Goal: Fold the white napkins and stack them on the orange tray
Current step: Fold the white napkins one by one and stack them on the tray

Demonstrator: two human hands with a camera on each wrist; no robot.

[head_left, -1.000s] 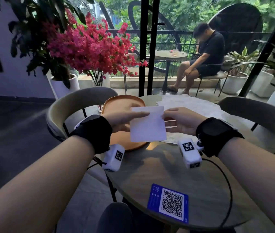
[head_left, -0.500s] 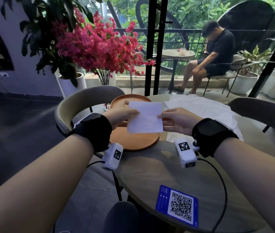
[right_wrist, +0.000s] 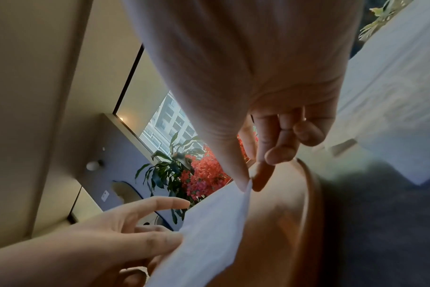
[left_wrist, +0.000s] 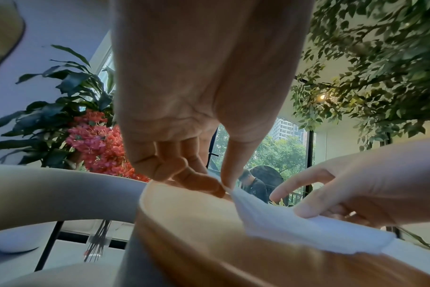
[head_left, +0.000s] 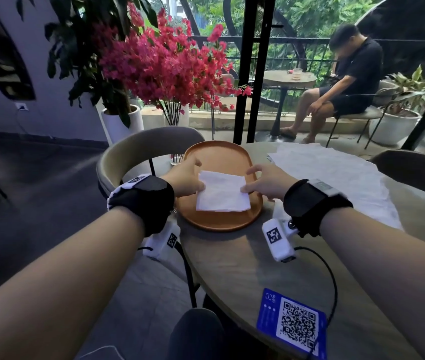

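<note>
The left hand pinches the left edge of the folded white napkin between thumb and forefinger; the left wrist view shows that pinch plainly, with the other fingers curled in under the palm. The right hand pinches the napkin's right edge in the same way (the right wrist view catches the thumb and a fingertip closed on the paper's corner), its remaining fingers loosely bent.

The napkin is a small, nearly square white pad, smooth on top with faint creases. It lies over the near half of the orange tray, its near edge close to the tray's front rim. Whether the whole napkin rests flat on the tray cannot be told: in the left wrist view the pinched corner is raised off the wood while the rest sags down toward it, and the underside is hidden in every view.

The tray is oval and sits at the left part of a round grey table. To its right lies a spread of unfolded white napkins, crumpled and overlapping, so their number is hard to make out; the right forearm covers their near edge. A blue QR-code card sits at the table's near edge, cut off by the frame's bottom.
</note>
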